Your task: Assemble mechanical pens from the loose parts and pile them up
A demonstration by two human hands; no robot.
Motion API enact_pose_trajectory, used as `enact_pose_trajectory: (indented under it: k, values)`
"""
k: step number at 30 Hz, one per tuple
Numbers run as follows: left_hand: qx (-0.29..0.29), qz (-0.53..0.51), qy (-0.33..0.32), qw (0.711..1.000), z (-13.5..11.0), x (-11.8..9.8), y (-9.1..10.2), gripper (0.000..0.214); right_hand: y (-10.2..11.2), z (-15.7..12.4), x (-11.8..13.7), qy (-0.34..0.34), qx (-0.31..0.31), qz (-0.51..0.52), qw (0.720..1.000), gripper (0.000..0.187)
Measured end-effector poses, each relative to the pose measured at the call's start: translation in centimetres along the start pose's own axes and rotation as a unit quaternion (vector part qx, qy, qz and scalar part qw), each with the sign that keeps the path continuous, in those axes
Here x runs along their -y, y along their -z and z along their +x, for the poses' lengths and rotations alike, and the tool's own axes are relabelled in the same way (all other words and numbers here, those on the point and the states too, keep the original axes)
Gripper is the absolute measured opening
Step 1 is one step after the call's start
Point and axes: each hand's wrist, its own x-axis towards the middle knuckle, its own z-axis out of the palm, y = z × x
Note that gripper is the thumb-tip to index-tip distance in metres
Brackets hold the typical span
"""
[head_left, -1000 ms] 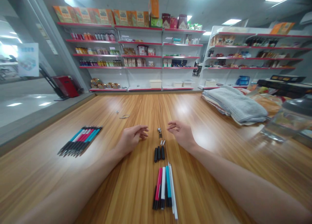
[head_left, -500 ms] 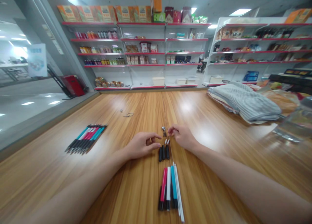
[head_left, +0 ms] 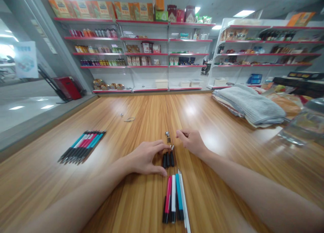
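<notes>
While three black grips (head_left: 167, 159) are lying loose on the surface (head_left: 144, 111), coloured barrels (head_left: 173, 194) and white refills (head_left: 184, 203) are sitting unjoined nearer the wearer, apparently left to do; whole-looking pens (head_left: 82, 147) are lying in a row far left, seemingly done. The left hand (head_left: 145, 157) is bracketing the grips' left side, thumb and fingers apart; the right hand (head_left: 192, 141) is hovering beyond, rightward, fingers curled, contents impossible to tell.
</notes>
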Motion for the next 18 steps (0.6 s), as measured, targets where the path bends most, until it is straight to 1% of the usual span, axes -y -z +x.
enact_pose_trajectory:
  k: [2,5,7,8,10,12,14,16,18]
  values:
    - [-0.017,-0.045,0.022,0.999,-0.1,0.2,-0.1,0.067,-0.2,0.2,-0.3,-0.008,0.071,0.008,0.997,0.029]
    - [-0.07,-0.131,0.087,0.985,0.0,0.8,-0.4,0.046,-0.2,0.3,-0.4,0.003,0.181,0.043,0.982,0.019]
    - [-0.105,-0.151,0.128,0.975,0.1,1.2,-0.7,0.037,0.1,0.2,-0.3,0.02,0.238,0.045,0.97,0.015]
    - [-0.115,-0.145,0.141,0.972,0.1,1.3,-0.8,0.033,0.2,0.2,-0.3,0.029,0.253,0.037,0.966,0.014]
    - [-0.119,-0.116,0.15,0.975,0.3,1.4,-1.0,0.029,0.3,0.2,-0.2,0.047,0.26,0.014,0.964,0.013]
    - [-0.114,-0.089,0.143,0.979,0.3,1.3,-1.1,0.026,0.2,0.2,-0.2,0.058,0.255,0.002,0.965,0.012]
    - [-0.111,-0.098,0.142,0.979,0.3,1.2,-1.2,0.026,0.0,0.3,-0.3,0.055,0.241,0.006,0.969,0.011]
    - [-0.14,-0.164,0.156,0.964,0.2,1.2,-1.4,0.031,-0.3,0.5,-0.6,0.043,0.21,0.022,0.976,0.015]
    - [-0.199,-0.259,0.169,0.93,0.2,1.5,-1.6,0.037,-0.5,0.6,-0.8,0.03,0.166,0.04,0.985,0.021]
